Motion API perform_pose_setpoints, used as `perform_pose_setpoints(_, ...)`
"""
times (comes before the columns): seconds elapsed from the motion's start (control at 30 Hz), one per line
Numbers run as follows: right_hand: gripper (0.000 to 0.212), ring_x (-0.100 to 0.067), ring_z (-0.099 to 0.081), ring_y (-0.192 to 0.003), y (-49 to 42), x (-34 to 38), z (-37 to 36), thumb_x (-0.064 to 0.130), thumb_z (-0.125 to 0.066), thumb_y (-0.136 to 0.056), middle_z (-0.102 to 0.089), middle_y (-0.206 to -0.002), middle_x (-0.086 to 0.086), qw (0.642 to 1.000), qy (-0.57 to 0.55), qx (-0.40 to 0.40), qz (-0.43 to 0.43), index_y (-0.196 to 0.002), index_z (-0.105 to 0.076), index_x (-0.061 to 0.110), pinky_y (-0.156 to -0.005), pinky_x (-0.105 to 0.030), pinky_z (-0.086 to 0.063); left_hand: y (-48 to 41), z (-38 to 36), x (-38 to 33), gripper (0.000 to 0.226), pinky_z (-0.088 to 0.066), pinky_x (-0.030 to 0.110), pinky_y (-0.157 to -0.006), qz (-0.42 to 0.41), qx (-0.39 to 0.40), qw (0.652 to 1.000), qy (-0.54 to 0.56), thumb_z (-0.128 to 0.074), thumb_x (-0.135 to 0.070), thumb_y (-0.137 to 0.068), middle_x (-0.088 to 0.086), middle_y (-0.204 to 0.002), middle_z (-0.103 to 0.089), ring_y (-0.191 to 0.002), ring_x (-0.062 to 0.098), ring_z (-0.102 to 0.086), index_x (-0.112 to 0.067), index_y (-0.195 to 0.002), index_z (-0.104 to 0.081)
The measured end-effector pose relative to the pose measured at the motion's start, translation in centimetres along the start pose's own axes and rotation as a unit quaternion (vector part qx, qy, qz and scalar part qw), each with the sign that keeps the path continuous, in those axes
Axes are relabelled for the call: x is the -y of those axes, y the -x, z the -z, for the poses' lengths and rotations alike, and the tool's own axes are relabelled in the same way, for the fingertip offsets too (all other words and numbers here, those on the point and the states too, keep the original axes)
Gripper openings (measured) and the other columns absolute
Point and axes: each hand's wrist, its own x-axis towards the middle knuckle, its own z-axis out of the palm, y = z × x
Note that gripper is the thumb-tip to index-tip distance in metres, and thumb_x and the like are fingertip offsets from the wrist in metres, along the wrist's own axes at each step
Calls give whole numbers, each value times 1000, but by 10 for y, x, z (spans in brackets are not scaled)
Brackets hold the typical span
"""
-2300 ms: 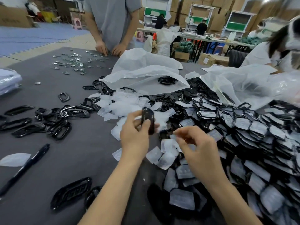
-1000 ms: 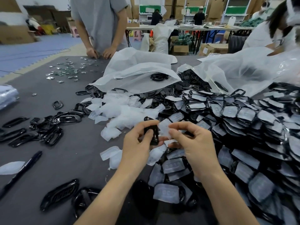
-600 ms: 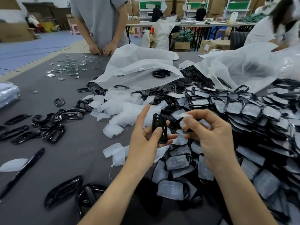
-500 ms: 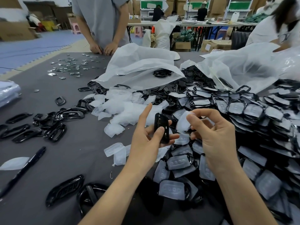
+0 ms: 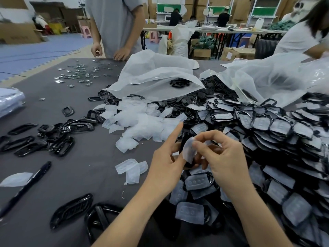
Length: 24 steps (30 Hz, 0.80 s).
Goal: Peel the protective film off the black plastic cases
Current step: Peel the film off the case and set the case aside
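Many filmed cases (image 5: 277, 125) remain, heaped on worktop (image 5: 85, 168) | few bare cases (image 5: 53, 139) done | left grip (image 5: 165, 166) holds one black case (image 5: 183, 139) above heap's near edge | right grip (image 5: 226, 157) pinches its film (image 5: 189, 152) (looks nearly off)

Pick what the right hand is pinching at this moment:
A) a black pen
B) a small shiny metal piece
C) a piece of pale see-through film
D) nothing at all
C: the right hand pinches a pale film between thumb and fingertips, right against the black case that the left hand holds; the pen lies untouched on the table's left side.
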Motion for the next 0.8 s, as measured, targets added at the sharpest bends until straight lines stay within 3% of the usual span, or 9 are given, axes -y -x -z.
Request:
perform_pose_setpoints(0.1,20,-21,-62,-54,-1,-2,0,5,-74,-80,-64,-77,-12,999,35,-13,5,-72,-69,22,-46,-18,-46,-1,-2,1,42,-58,44,-85,15,21,999,29,-60,-32,-93,-6,-108,-73,-96,15,-71,-34,-135,-54)
perform_pose_setpoints(0.17,20,-21,-61,-59,-2,-3,0,6,-75,-79,-63,-77,-9,999,47,-16,1,-71,-69,23,-47,-18,-48,-1,-2,2,38,-57,42,-86,12,37,999,24,-57,-29,-95,-4,-111,-72,-99,15,-70,-24,-133,-58)
perform_pose_setpoints(0.33,19,-19,-59,-62,-2,-4,2,9,-76,-78,-63,-75,-6,999,33,-17,-22,-71,-68,24,-48,-18,-48,1,-2,-2,28,-51,13,-76,-12,43,999,-11,-57,-25,-97,-20,-105,-72,-96,-2,-67,-37,-122,-62)
perform_pose_setpoints(0.47,20,-15,-57,-58,-2,-3,4,4,-74,-79,-62,-73,-8,999,19,-14,-33,-68,-68,20,-45,-17,-47,1,-3,-5,33,-56,19,-76,-10,42,999,8,-59,-22,-96,-23,-101,-72,-90,2,-70,-52,-110,-58)
perform_pose_setpoints(0.6,22,-14,-56,-55,-2,-3,4,2,-74,-79,-61,-68,0,999,16,-17,-46,-72,-62,20,-46,-23,-49,2,-2,-10,39,-54,17,-73,-12,61,997,34,-60,-19,-96,-17,-102,-73,-89,5,-71,-56,-107,-63)
perform_pose_setpoints(0.8,30,-7,-55,-48,-5,-2,12,-3,-72,-79,-63,-77,-4,995,-25,10,-94,-75,-62,24,-40,-16,-42,2,1,-10,42,-57,21,-66,-4,105,992,67,-58,-16,-97,-12,-98,-74,-77,16,-74,-55,-110,-64)
